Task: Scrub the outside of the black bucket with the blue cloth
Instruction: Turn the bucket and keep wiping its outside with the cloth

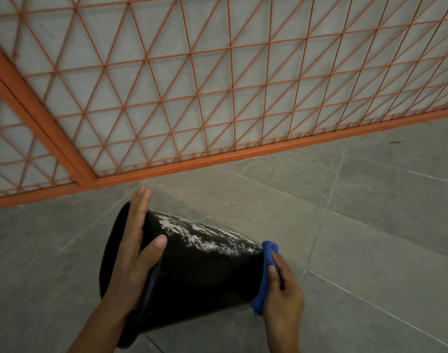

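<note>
The black bucket (192, 271) is lying on its side on the grey floor (370, 250), white residue streaking its wall; your left hand (136, 250) is resting flat-fingered on its rim; your right hand (281, 296) is gripping the blue cloth (264, 276) against its base.

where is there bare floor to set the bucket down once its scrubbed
Bare grey floor spreads right of the black bucket, out from the orange grille. A second bare patch lies left of the bucket's rim, below the grille's frame. It is crowded at the bucket: the left hand rests on its rim and the right hand presses the blue cloth to its base.
</note>
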{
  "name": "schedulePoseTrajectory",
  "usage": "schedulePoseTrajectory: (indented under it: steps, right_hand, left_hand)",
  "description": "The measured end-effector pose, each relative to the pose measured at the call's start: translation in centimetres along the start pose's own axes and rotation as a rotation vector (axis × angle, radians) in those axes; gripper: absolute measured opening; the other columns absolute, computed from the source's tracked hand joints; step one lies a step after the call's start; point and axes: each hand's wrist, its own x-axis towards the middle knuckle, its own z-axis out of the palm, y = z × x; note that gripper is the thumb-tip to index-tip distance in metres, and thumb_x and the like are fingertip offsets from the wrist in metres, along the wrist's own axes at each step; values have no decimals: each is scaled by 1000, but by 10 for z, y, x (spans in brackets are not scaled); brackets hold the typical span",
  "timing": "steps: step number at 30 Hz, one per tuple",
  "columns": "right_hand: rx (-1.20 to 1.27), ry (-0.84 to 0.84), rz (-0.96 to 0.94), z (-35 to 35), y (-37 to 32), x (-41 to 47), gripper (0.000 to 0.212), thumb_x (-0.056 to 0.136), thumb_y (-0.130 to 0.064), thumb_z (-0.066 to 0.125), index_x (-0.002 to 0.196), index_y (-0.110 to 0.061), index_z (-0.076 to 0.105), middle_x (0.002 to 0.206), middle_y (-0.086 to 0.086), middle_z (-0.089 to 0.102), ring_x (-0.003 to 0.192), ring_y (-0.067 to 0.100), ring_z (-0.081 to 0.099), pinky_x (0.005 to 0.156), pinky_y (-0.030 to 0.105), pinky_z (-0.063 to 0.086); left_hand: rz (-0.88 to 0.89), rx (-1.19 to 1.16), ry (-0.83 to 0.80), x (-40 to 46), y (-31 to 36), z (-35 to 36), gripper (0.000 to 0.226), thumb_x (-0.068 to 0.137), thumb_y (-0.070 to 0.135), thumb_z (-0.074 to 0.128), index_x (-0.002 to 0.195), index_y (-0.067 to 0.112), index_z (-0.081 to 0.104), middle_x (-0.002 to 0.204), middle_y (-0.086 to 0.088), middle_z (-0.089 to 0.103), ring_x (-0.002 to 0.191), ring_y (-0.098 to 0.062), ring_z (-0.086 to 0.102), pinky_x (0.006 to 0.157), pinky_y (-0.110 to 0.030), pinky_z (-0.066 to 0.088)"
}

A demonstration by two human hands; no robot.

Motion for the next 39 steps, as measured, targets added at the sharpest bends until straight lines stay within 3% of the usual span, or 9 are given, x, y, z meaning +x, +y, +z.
schedulePoseTrajectory:
  steps: [2, 7, 10, 13, 21, 26, 31, 35, 39]
  right_hand:
    - [-2, 18, -1, 1, 1, 3, 29, 88, 1, 52, 112, -9, 63, 114, -1, 62, 106, 14, 56, 84, -1, 37]
    - [37, 27, 141, -8, 14, 23, 27, 92, -8, 49, 115, -10, 62, 109, 5, 63, 101, 19, 57, 90, 25, 46]
    - [43, 91, 187, -16, 30, 17, 24, 90, -3, 51, 111, -4, 63, 101, 8, 64, 86, 16, 58, 65, -1, 44]
    - [27, 117, 202, -25, 43, 6, 23, 89, 1, 51, 107, -1, 64, 96, 9, 64, 80, 14, 57, 58, -4, 41]
    - [4, 99, 249, -34, 54, -8, 24, 90, 1, 49, 109, -1, 63, 100, 10, 65, 84, 18, 58, 63, 2, 45]
    - [-27, 100, 289, -38, 55, -18, 25, 89, 1, 50, 111, 1, 62, 108, 18, 64, 91, 21, 57, 68, 5, 45]
    - [-31, 110, 298, -36, 47, -28, 28, 89, 0, 51, 116, 1, 59, 119, 19, 60, 99, 19, 54, 88, 27, 39]
    - [-69, 215, 221, -29, 39, -50, 30, 87, 2, 53, 115, -4, 61, 122, 16, 60, 108, 20, 54, 76, 1, 37]
    - [-88, 207, 37, -11, 19, -83, 37, 84, 9, 53, 118, -6, 57, 132, 10, 52, 122, 9, 48, 90, -5, 29]
  left_hand:
    - [-40, -9, 5, 6, 0, -4, 87, 73, 71, 52, 144, 26, 31, 155, 10, 28, 145, -6, 20, 120, -45, 15]
    - [115, 258, 19, 13, 6, -6, 71, 85, 72, 36, 133, 23, 53, 138, 6, 53, 134, -16, 42, 111, -51, 31]
    - [229, 283, 7, 3, 9, 6, 72, 87, 71, 32, 124, 15, 58, 135, 0, 56, 132, -24, 44, 110, -51, 31]
    - [289, 324, -21, -7, 10, 15, 72, 85, 76, 26, 118, 22, 61, 145, 0, 45, 142, -29, 28, 117, -45, 20]
    - [242, 231, -41, -18, 11, 28, 85, 85, 75, 32, 135, 7, 44, 155, -7, 27, 146, -20, 22, 118, -28, 18]
    - [184, 235, -149, -16, 9, 31, 94, 82, 78, 31, 148, 12, 21, 161, 0, 5, 149, -17, 4, 121, -39, 8]
    - [210, 238, -178, -12, 11, 31, 89, 88, 71, 28, 150, 8, 14, 161, 5, 8, 149, -17, 4, 120, -40, 5]
    - [199, 203, -193, -12, 13, 38, 85, 88, 67, 31, 150, 11, 16, 160, 14, 8, 149, -15, 3, 120, -36, 6]
    - [182, 235, -222, -5, 18, 45, 79, 86, 55, 38, 150, 14, 16, 158, 18, 7, 148, -9, 2, 120, -50, 7]
